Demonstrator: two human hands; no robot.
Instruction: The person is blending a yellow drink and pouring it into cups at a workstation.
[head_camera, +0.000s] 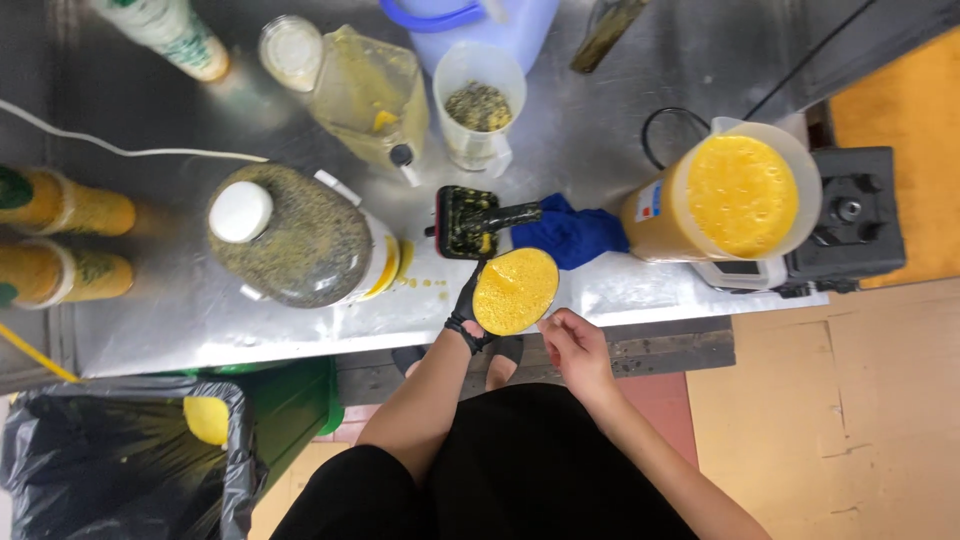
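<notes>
My left hand (468, 305), in a black glove, grips a clear cup (514, 290) filled to the brim with yellow pulp, held just off the front edge of the steel table (150, 330). My bare right hand (574, 345) touches the cup's rim on the right with loosely curled fingers. Just behind the cup lies a black lid with a handle (470, 221), smeared with yellow, and a blue cloth (572, 234).
A large jar of seedy pulp with a white cap (290, 238), a tall jug of yellow liquid (725, 198) on a scale, a small measuring cup of seeds (478, 104), bottles at the left (60, 205), a black blender base (850, 215), and a black-lined bin (120, 460) below.
</notes>
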